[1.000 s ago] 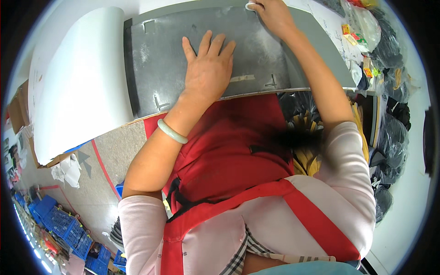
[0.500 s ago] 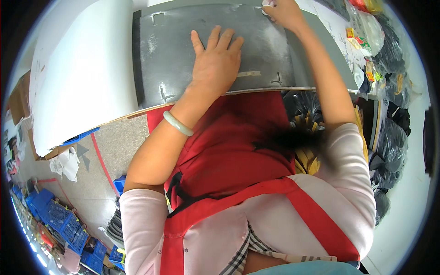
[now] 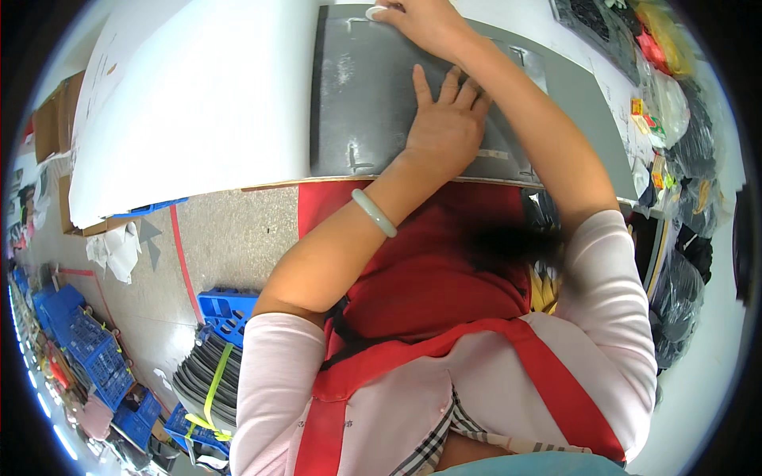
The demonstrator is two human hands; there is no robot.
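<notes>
A dark grey flat sheet (image 3: 357,95) with L-shaped slots and white powdery marks lies on the table. My left hand (image 3: 448,131) rests on it, fingers spread, near a short strip of beige tape (image 3: 494,154). At the sheet's far left corner, my right hand (image 3: 425,28) pinches a small white rounded piece (image 3: 378,13). Its exact kind is hard to make out, as the fingers partly cover it. My right forearm crosses over the sheet beyond the left fingertips.
A large white sheet (image 3: 198,95) curves over the table at left. Another grey sheet (image 3: 567,119) shows at right. Bagged bundles (image 3: 694,151) line the right side. At lower left are a strapped stack of dark sheets (image 3: 208,377) and blue crates (image 3: 99,357).
My right hand has moved left, from the dark sheet's far right side to its far left corner, still pinching the white piece. The view has shifted; my left hand stays flat on the sheet.
</notes>
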